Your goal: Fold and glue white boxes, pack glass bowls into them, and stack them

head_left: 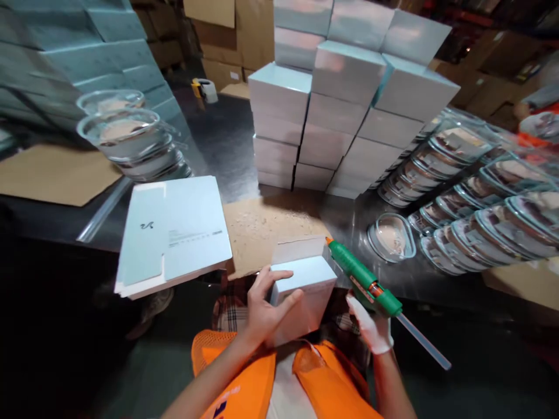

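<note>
A white carton [305,302] rests in front of my body at the table edge, one end flap [299,250] raised on its far side. My left hand [268,302] holds the carton from the left, thumb and fingers over its top edge. In my gloved right hand [371,326] is a green hot glue gun [364,276], its orange nozzle pointing at the right end of the raised flap. From the back of the gun sticks a long clear glue stick [425,342]. Whether the nozzle touches the flap I cannot tell.
A stack of flat white cartons [192,215] lies to the left. Behind the cardboard sheet [271,224] rises a wall of white boxes [336,105]. Clear round containers stand in rows [480,227] at right, with more [131,139] at left. A tape dispenser [205,90] sits farther back.
</note>
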`<action>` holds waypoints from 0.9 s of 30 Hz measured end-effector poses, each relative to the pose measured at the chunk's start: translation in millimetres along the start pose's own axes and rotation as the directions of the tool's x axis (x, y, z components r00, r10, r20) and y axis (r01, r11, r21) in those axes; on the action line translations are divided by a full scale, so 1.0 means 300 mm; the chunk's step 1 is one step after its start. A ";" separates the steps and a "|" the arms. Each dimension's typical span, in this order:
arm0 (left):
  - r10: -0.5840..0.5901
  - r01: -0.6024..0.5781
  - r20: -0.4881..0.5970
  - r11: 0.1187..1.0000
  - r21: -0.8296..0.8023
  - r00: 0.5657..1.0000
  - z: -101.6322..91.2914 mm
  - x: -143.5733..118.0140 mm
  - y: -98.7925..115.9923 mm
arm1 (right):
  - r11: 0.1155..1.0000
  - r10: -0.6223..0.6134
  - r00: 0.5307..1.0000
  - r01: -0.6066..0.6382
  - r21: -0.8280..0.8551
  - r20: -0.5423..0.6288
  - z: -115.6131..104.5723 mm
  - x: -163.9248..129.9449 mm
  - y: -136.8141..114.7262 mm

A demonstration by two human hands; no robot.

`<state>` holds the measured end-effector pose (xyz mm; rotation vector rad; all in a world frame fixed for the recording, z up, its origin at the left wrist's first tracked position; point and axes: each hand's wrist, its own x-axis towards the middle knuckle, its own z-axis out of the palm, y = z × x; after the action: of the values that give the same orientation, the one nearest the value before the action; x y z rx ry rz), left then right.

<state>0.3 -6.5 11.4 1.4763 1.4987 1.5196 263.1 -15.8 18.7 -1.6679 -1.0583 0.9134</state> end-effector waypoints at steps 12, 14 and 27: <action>-0.198 0.182 -0.086 0.969 -0.164 0.976 -0.091 0.038 -0.003 | 0.915 0.338 0.871 -0.393 0.093 0.357 0.159 0.306 -0.106; -0.206 0.190 -0.074 0.966 -0.176 0.976 -0.099 0.039 -0.002 | 0.911 0.391 0.857 -0.412 -0.008 0.335 0.130 0.330 -0.085; -0.133 0.165 0.137 0.952 -0.257 0.982 -0.036 0.044 0.016 | 0.973 -0.041 0.846 -0.088 0.215 0.532 0.175 0.186 -0.284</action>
<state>-11.6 0.7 22.2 1.2437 1.2507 1.4521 214.8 69.2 78.4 -1.2554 -1.2360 1.5164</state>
